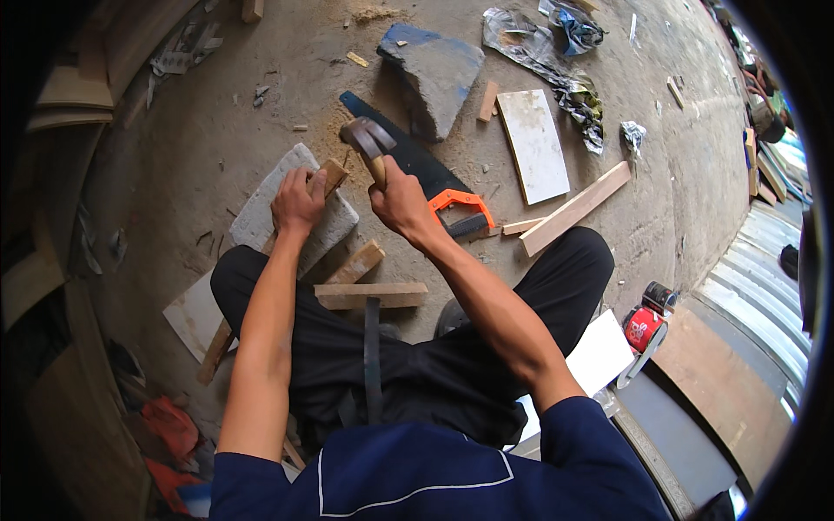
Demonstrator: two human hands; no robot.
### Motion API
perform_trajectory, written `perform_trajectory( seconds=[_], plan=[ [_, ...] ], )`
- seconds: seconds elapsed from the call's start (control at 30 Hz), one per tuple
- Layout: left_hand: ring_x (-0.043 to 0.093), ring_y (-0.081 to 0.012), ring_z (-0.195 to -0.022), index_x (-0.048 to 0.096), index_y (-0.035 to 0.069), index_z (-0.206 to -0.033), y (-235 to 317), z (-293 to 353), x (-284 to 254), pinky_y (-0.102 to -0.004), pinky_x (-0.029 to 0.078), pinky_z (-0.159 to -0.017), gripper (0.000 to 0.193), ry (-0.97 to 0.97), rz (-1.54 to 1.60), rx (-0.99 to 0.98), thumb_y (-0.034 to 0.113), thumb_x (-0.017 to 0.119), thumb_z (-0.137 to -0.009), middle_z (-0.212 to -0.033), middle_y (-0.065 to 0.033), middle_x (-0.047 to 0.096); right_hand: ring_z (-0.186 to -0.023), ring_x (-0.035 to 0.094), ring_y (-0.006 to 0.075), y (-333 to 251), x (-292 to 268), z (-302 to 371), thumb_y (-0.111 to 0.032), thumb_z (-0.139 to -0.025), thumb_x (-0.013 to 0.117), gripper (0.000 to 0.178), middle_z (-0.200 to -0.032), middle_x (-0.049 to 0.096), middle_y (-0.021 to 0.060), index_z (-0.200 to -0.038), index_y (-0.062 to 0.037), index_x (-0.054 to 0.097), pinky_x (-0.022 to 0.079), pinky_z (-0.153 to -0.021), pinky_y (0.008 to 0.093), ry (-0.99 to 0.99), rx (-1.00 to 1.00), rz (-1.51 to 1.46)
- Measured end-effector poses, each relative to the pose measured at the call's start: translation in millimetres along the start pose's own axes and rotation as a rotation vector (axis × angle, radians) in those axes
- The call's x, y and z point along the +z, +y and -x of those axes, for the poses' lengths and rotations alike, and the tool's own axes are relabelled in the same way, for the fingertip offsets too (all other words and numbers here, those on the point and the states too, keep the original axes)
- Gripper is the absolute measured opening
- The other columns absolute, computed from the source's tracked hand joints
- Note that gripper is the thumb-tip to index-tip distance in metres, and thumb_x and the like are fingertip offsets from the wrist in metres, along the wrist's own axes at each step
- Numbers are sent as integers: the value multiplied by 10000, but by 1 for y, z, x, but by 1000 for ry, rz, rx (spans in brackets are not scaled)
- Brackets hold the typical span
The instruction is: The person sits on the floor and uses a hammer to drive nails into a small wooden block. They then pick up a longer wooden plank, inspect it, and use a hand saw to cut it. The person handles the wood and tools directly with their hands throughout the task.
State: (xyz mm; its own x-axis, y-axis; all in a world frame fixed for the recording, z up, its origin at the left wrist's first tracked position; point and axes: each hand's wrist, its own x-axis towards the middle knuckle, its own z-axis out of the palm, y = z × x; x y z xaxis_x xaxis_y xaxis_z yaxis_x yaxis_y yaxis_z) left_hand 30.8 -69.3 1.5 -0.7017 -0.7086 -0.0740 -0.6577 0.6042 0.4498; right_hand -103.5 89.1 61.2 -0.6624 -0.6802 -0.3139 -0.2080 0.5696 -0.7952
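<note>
My right hand (401, 201) is closed round the wooden handle of a claw hammer (369, 139), whose metal head is raised at the far end. To its left, my left hand (298, 204) grips a narrow wooden strip (335, 177) that lies across a pale concrete block (334, 226). The strip's end pokes out just beyond my fingers, near the hammer. My forearm and hand hide part of the strip. Just beyond the hammer, a handsaw (413, 161) with a dark blade and orange-black handle lies on the ground.
A blue-stained concrete chunk (434, 74) sits beyond the saw. Rightward lie a white board (533, 146), a long wooden piece (577, 208) and crumpled plastic (573, 87). Short wood pieces (372, 295) lie between my legs. A red can (643, 328) stands by my right knee.
</note>
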Motion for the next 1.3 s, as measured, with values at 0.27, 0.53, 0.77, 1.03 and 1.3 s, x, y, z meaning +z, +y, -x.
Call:
perform_trajectory(
  seconds=[0.27, 0.53, 0.77, 1.03, 1.3],
  plan=[
    [599, -344, -933, 608, 96, -958, 7, 6, -5, -452, 484, -758, 418, 14, -25, 88, 503, 577, -872, -961, -116, 610, -845, 608, 450, -11, -53, 2, -141, -804, 551, 251, -872, 620, 289, -996, 14, 503, 469, -753, 483, -127, 95, 119],
    [623, -330, -915, 636, 84, -1041, 10, 11, -12, -422, 501, -766, 495, 60, -42, 232, 490, 715, -768, -971, -116, 623, -832, 614, 416, 12, -138, 60, -137, -795, 579, 243, -845, 621, 270, -979, 20, 553, 470, -759, 467, -110, 10, 141],
    [669, -266, -913, 656, 39, -1121, 6, 5, -46, -347, 499, -814, 467, -8, 223, 57, 430, 661, -865, -991, -147, 694, -623, 639, 294, 27, -144, 80, -119, -796, 549, 245, -772, 627, 218, -1002, 12, 545, 505, -539, 418, -113, 125, 112],
    [617, -161, -961, 639, -6, -1151, 1, 13, -71, -284, 464, -860, 411, -230, 453, 51, 342, 610, -933, -1035, -109, 688, -603, 620, 287, 23, -150, 84, -117, -805, 527, 227, -746, 612, 196, -998, 4, 539, 491, -534, 413, -83, 109, 82],
    [646, -231, -906, 543, -21, -1156, 0, 18, -83, -333, 491, -815, 526, -132, 386, 160, 406, 670, -876, -980, -140, 672, -845, 657, 394, 15, -143, 80, -124, -785, 548, 295, -897, 652, 280, -1015, 56, 587, 510, -771, 460, -173, 176, 144]
  ],
)
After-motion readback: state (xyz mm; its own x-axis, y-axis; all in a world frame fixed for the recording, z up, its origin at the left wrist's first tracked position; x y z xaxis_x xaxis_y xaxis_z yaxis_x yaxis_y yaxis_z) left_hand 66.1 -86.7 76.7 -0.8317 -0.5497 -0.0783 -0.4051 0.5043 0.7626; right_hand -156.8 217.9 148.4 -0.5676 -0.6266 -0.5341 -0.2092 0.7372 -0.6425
